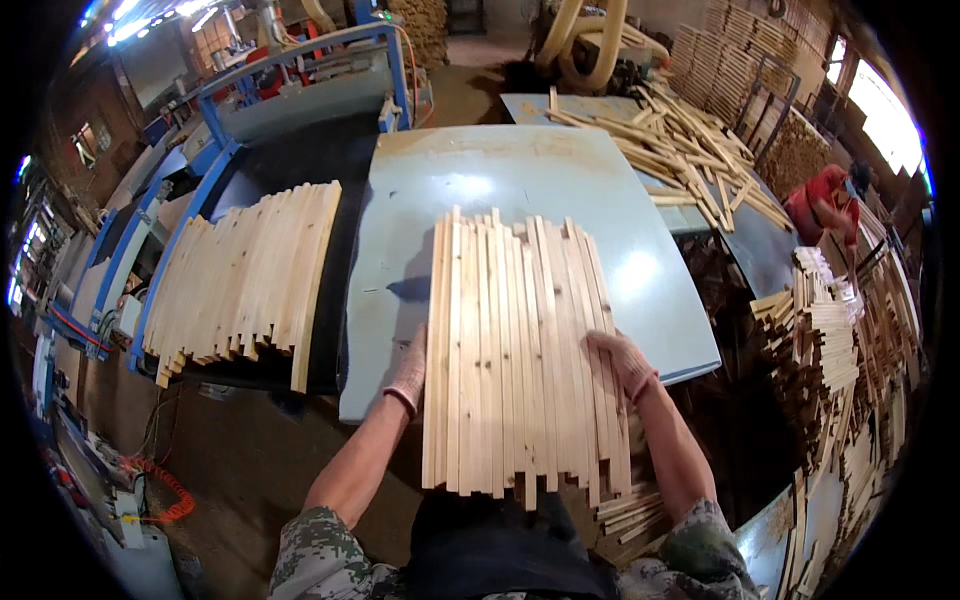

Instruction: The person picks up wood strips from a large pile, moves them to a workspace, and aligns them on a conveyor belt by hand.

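Between my two gloved hands is a row of pale wooden strips, lying side by side with uneven ends. My left hand presses against the row's left edge, its fingers partly hidden behind the wood. On the opposite edge, my right hand grips the outer strips, with its fingers over their top face. The strips are over the near part of a grey-blue tabletop, and their near ends reach past its front edge toward my body. Whether they rest on the tabletop I cannot tell.
To the left, another row of strips lies on a black conveyor belt with a blue frame. Loose strips are heaped at the far right. A person in red stands beside stacked wood. An orange coiled hose hangs lower left.
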`<state>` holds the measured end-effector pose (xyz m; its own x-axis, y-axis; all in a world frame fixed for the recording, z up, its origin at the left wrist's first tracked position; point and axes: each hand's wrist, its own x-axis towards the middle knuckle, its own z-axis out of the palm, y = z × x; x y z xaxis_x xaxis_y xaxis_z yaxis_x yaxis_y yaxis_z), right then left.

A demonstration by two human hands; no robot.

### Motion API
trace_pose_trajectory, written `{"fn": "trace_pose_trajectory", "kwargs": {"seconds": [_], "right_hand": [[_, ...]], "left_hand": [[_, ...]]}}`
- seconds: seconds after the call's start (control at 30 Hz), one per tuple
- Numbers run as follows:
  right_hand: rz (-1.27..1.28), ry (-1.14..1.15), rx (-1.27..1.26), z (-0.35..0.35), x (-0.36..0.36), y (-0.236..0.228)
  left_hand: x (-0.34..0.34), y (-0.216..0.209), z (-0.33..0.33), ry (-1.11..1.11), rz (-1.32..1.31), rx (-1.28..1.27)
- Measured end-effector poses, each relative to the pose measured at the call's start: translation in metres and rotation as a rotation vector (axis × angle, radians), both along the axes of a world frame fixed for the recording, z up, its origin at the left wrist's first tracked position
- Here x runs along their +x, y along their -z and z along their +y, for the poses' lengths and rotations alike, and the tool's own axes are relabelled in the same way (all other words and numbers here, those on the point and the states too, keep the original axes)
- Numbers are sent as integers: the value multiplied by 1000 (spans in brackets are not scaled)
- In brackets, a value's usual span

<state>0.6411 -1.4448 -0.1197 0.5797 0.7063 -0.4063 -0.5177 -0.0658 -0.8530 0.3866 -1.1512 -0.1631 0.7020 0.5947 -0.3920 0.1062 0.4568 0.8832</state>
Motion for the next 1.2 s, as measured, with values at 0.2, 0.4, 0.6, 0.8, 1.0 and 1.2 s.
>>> {"fn": "trace_pose_trajectory", "kwargs": {"seconds": [0.2,0.4,0.6,0.8,1.0,1.2], "right_hand": [[-74,-3,-15,79,44,-17],[-17,-91,0,137,137,-1],[-144,-41,-75,181,184,1],[-877,-461,-1043,195,185,-54],[-733,-46,-633,179,185,-14],[-1254,74,-720,158,116,-48]], "left_hand": [[30,-25,38,-52,-99,-12],[109,-62,91,-24,24,-44],[153,-19,176,22,334,399],[136,-5,189,132,757,972],[136,-13,163,-73,435,672],[100,-14,134,21,36,360]]}}
